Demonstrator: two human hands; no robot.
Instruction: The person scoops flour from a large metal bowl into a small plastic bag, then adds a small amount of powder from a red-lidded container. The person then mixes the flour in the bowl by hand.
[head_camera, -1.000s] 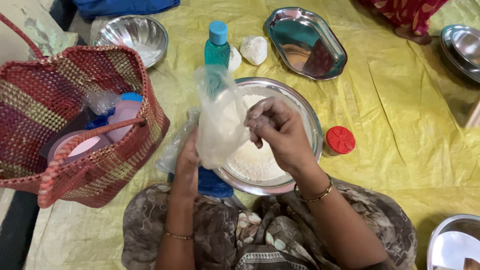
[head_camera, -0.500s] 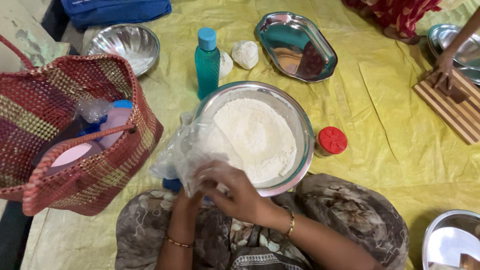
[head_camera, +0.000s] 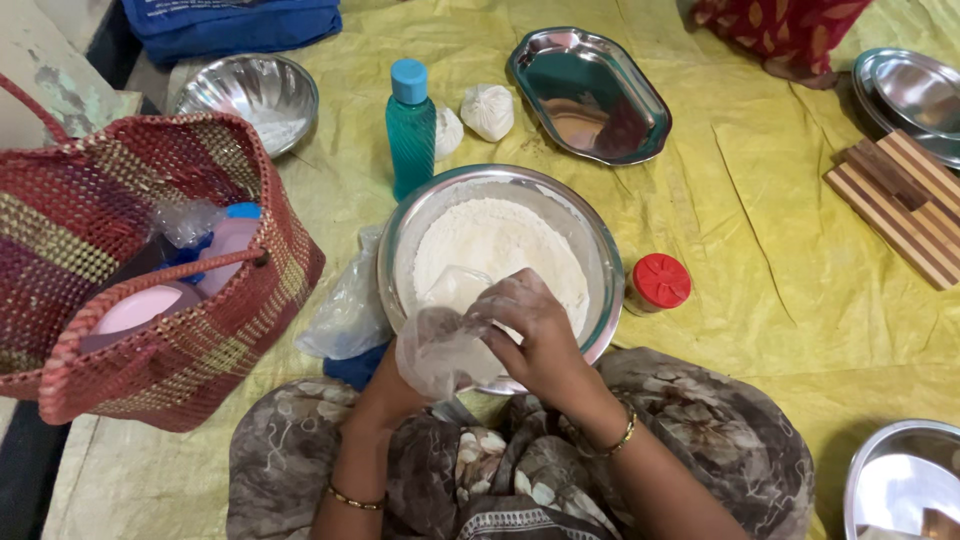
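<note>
A yellow floor sheet (head_camera: 760, 330) carries everything, and at its left edge stands the largest thing, one red woven basket (head_camera: 150, 300) with plastic tubs inside. Next in size is one steel mixing bowl (head_camera: 600, 265) heaped with white flour (head_camera: 500, 250), set straight in front of the seated person. Farther off lie one oblong steel tray (head_camera: 590, 95), one smaller steel bowl (head_camera: 250, 95) near the basket, a stack of round steel plates (head_camera: 915, 95) at the upper right, one striped wooden board (head_camera: 900, 205) below them, and another steel dish (head_camera: 900, 480) cut off at the lower right corner. One teal bottle (head_camera: 411, 125) with a blue cap stands upright just behind the mixing bowl, two small white tied pouches (head_camera: 487, 110) beside it, and one red-lidded jar (head_camera: 657, 283) just right of the bowl. The thing in hand is one clear plastic bag (head_camera: 440, 350), crumpled and dusted white, held over the near rim of the bowl, so the flour lies just beyond and slightly right of it. The right hand (head_camera: 535, 325) is clenched on the top of the bag; the left hand (head_camera: 395, 385) sits beneath it, mostly hidden, and whether its grip is closed cannot be told. A second limp plastic bag (head_camera: 345, 315) lies between basket and bowl
</note>
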